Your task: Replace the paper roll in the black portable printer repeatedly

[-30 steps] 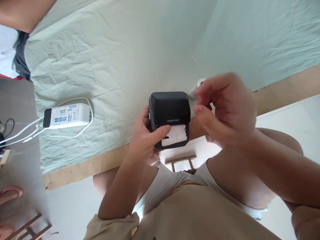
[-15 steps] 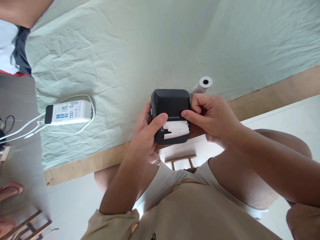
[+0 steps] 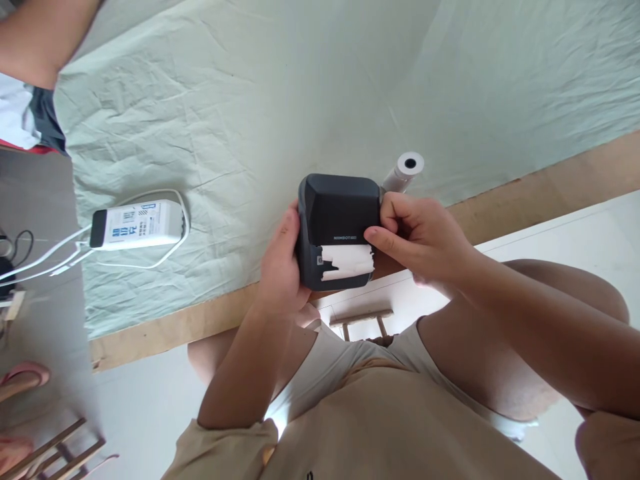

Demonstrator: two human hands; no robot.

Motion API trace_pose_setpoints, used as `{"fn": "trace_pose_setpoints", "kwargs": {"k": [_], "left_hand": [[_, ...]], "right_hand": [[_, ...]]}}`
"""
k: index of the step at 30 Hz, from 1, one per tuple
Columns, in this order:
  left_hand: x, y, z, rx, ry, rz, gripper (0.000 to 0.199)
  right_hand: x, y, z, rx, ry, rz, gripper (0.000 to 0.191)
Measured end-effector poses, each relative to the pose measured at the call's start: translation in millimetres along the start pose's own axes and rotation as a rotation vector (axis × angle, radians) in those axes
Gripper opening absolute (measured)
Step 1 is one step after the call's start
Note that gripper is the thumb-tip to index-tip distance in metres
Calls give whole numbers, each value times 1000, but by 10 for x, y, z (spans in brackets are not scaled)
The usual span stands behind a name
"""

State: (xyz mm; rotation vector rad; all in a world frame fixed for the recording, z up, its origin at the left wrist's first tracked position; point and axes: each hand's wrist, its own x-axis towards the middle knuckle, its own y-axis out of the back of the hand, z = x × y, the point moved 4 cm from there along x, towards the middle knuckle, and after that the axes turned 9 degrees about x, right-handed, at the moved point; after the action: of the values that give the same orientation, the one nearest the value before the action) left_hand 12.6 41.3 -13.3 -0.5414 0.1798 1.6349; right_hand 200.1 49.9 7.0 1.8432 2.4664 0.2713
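Observation:
A black label printer [image 3: 343, 210] with NIIMBOT lettering is held over the near edge of the table. A torn white paper patch [image 3: 347, 261] covers part of its lower face. My left hand [image 3: 284, 267] grips the printer's left side, thumb along the edge and the other fingers hidden beneath or behind. My right hand [image 3: 420, 233] is closed at the printer's right edge, with the thumb by the lettering and the index finger curled against the side. Just beyond that hand a roll of white paper [image 3: 403, 172] lies on the cloth, its dark core facing up.
A white power strip or charger [image 3: 143, 225] with white cables lies on the green cloth [image 3: 240, 100] at left. Another person's arm [image 3: 45, 40] reaches in at the upper left. Below the wooden table edge [image 3: 175, 320] are my legs and a wooden stool [image 3: 363, 319].
The printer has turned and tilted slightly, showing more of its left side. My left thumb has moved off its front face to the left edge. The other person's arm has shifted down slightly.

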Motion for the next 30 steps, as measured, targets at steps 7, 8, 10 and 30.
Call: {"fn": "trace_pose_setpoints", "kwargs": {"k": [7,8,10,30], "left_hand": [[-11,-7,-9,-59,78,88,39],[-12,-9,-8,-67,85,89,39],[-15,-12,-6,-90,96,89,37],[53,43,-42,-59,6,67,37]], "right_hand": [[15,-5,-4,-18,-7,-16,41],[15,-4,-10,-11,-19,-17,41],[15,-3,-20,2,-55,-22,41],[-42,76,-239,144,290,342,32]]}}
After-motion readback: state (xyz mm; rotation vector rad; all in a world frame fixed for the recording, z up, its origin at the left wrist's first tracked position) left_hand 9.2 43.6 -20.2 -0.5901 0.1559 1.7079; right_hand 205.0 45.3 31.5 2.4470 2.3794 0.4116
